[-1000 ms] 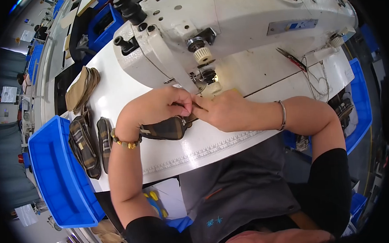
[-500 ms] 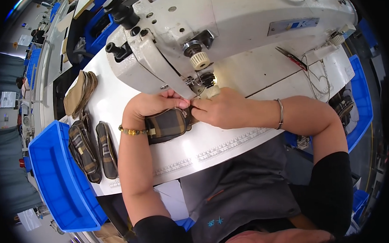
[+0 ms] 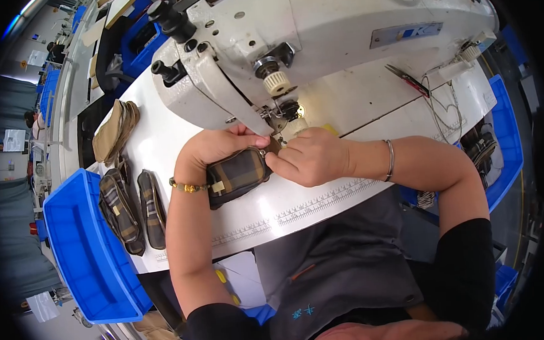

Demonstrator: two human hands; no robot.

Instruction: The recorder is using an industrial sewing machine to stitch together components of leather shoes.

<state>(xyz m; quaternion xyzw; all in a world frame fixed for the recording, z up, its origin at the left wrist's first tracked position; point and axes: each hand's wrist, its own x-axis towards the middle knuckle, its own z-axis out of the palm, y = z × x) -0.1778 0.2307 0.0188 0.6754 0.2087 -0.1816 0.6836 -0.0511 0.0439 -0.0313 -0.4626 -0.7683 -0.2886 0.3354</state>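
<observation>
We see a plaid pouch (image 3: 240, 176) lying on the white surface (image 3: 310, 200), just below the needle end of the sewing machine (image 3: 242, 70) and between that machine and the ruler scale (image 3: 299, 210) printed along the near edge. Its long axis runs mostly left to right, rising a little toward the right, so one end points at the right hand (image 3: 308, 160) and the other at the left wrist. A small pale tag (image 3: 217, 187) sits at that left end, and a dark zip edge follows the upper side, away from the wearer.

The left hand (image 3: 231, 145) comes round the pouch's far side, its thumb and fingers drawn together on the upper right corner. The right hand has its fingers curled in tightly against the right end; what lies between its fingertips is hidden, so we cannot tell whether it grips anything.

To the left we find two more plaid pouches (image 3: 152, 208) (image 3: 120, 212), their long axes pointing nearly straight up and down in the view. Beyond them is a stack of tan pieces (image 3: 116, 132), and beside the surface stands a blue bin (image 3: 92, 253). Red-handled snips (image 3: 410, 81) lie on the right, slanting down toward a loose cord (image 3: 450, 116).
</observation>
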